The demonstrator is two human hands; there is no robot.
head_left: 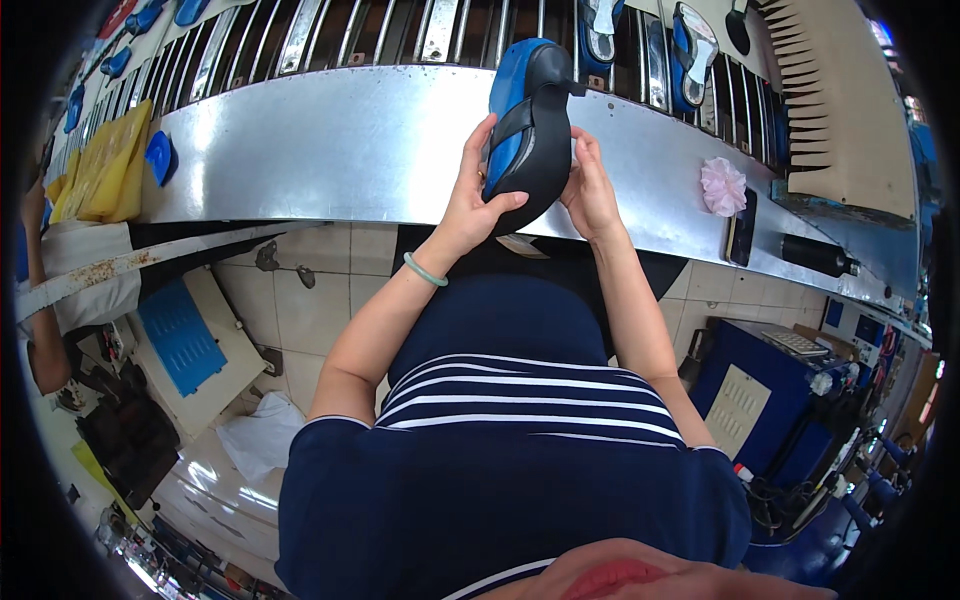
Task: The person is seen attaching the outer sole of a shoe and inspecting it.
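Note:
A black shoe upper [548, 140] is stretched over a blue shoe last [508, 88], held tilted on its side above the metal bench edge. My left hand [474, 205], a pale green bangle at its wrist, is closed around the left side, with the thumb pressed on the black part. From the right, my right hand [592, 190] grips the same shoe, its fingers upright along the black side and partly hidden behind it. A dark strap crosses the blue last, and a short black tab sticks out on the right.
Beyond the steel ledge [320, 150] runs a roller conveyor [380, 35] carrying blue lasts with pale soles [695, 55]. Yellow sheets [110, 165] and a blue scoop-like piece [159, 157] lie left. Right are a pink scrunchie [723, 187], phone [741, 230], black bottle [818, 255] and jagged cardboard [850, 120]. Another person's arm [45, 340] shows far left.

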